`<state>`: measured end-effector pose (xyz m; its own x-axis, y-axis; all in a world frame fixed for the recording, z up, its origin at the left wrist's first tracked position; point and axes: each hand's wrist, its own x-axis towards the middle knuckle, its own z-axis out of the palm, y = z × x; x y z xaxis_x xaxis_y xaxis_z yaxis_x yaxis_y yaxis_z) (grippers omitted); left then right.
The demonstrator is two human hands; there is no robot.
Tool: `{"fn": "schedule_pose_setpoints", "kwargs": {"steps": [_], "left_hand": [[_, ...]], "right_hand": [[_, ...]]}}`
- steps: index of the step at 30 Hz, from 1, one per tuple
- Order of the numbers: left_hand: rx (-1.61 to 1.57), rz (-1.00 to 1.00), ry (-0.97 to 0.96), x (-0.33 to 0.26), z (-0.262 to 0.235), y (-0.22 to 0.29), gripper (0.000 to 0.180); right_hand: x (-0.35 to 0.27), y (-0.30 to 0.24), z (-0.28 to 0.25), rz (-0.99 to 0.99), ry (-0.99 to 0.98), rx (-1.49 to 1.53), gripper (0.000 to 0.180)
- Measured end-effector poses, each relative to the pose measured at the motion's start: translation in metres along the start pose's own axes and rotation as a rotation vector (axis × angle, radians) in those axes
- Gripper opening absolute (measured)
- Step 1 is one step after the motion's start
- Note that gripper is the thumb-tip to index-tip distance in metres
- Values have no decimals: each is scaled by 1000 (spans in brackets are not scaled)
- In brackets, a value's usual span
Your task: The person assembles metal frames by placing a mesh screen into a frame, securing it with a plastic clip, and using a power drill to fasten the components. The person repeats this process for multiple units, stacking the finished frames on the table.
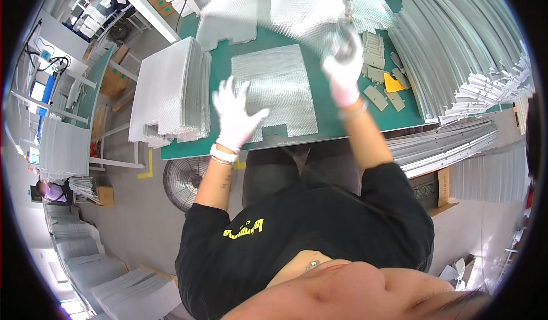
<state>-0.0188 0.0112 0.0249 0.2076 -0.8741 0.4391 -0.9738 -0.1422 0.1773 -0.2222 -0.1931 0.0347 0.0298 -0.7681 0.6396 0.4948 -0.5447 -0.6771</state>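
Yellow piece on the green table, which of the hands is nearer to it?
Right. The right hand is a little to the left of the yellow piece; the left hand is much farther left, at the flat silver sheet's left edge.

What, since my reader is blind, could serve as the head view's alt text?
A white-gloved left hand spreads over the left edge of a silvery, textured, notched sheet on a green table; the white-gloved right hand is partly blurred, its grip unclear. A thick stack of pale sheets stands at left.
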Motion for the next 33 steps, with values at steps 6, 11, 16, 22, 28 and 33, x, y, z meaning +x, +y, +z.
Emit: {"fn": "schedule_pose_setpoints", "kwargs": {"steps": [6, 11, 16, 22, 28, 33], "left_hand": [[-1656, -543, 300, -24, -3, 66, 48], [-1452, -537, 246, -44, -12, 12, 52], [-1005, -538, 48, -45, -15, -2, 72], [-255, -289, -55, -42, 20, -26, 80], [-93, -295, -209, -41, 46, -38, 78], [-125, -325, -252, -41, 43, -39, 76]], "right_hand": [[-135, -57, 31, -147, -337, -647, 90], [-90, -97, -5, 5, -282, -1041, 72], [-77, -86, -7, 442, -487, -909, 87], [-94, -47, -1, 392, -517, -1036, 81], [-117, -20, -2, 430, -555, -1175, 72], [-118, -10, -10, 379, -572, -1162, 60]]}}
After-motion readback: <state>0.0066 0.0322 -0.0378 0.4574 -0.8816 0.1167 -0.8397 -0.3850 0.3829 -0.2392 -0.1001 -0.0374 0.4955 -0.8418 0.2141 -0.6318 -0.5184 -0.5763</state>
